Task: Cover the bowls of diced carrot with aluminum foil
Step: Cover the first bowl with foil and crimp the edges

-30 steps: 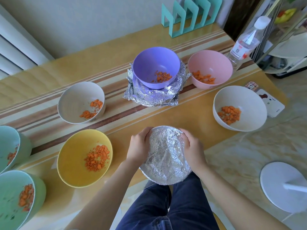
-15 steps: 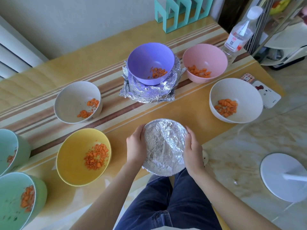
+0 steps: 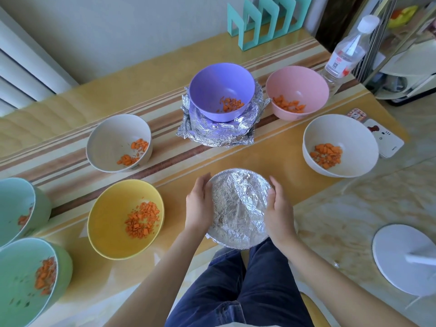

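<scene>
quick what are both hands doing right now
Left hand: open, fingers fairly straight, pressed against the left side of the foil-covered bowl.
Right hand: holding the foil-covered bowl, thumb hooked over its right rim.

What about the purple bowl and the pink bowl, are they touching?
Apart. The head view shows a gap between the rims of the purple bowl and the pink bowl, with crumpled foil edging into it.
</scene>
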Demonstrator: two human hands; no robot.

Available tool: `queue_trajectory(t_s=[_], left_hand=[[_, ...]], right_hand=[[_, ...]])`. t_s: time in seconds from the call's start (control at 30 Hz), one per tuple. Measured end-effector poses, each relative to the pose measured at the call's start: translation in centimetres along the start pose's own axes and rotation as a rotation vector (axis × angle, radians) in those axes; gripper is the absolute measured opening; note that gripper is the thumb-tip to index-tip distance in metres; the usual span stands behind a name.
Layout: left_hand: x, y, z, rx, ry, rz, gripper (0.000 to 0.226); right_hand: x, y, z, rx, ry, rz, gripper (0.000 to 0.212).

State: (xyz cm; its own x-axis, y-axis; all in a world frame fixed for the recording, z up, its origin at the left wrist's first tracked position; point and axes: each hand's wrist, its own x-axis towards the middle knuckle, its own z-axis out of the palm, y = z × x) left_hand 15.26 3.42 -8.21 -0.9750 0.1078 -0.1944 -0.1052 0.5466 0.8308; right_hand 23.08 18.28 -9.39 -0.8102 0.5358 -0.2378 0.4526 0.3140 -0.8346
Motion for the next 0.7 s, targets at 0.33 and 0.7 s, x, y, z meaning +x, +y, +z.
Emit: queue_trajectory(t_s=[0.33, 0.7], left_hand=[[-2.0, -0.3, 0.8, -0.030, 0.129, -0.098, 0.027], [1.3, 0.0, -0.4, 0.102, -0.092, 0.057, 0.028]], right_hand=[[5.4, -2.7, -1.1, -0.335, -0.365, -0.298, 0.037], [4.3, -3.0, -2.0, -0.495, -0.349, -0.284, 0.041]])
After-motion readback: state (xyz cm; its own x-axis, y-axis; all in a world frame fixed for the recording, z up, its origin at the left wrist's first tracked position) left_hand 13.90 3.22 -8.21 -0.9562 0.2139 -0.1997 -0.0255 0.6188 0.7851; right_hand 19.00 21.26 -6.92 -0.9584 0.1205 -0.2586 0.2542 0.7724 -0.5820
